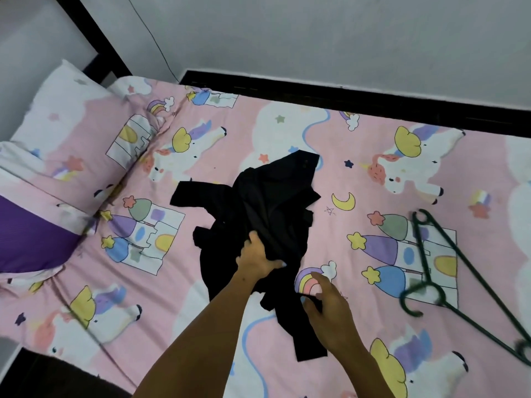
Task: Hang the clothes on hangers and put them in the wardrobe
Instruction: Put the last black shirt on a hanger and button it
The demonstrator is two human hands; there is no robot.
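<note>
Two bare arms at the bottom of the frame. Right hand (330,307) low and right of middle, fingers loosely bent, touching a dangling bit of the black garment (267,214); pinching or not, cannot tell. Left hand (257,258) just above, fingers curled round a bunch of the black cloth. Crumpled in the middle of the frame, on the pink unicorn bedsheet (316,133). Probably soft, light and floppy, easy to lift. Best held at the shoulders or collar. Two green hangers (448,262) at the right, well apart from the cloth. No wardrobe in sight.

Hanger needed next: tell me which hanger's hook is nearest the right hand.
The lower hanger, hook curling toward the right hand; the upper hanger's hook lies farther up.
</note>
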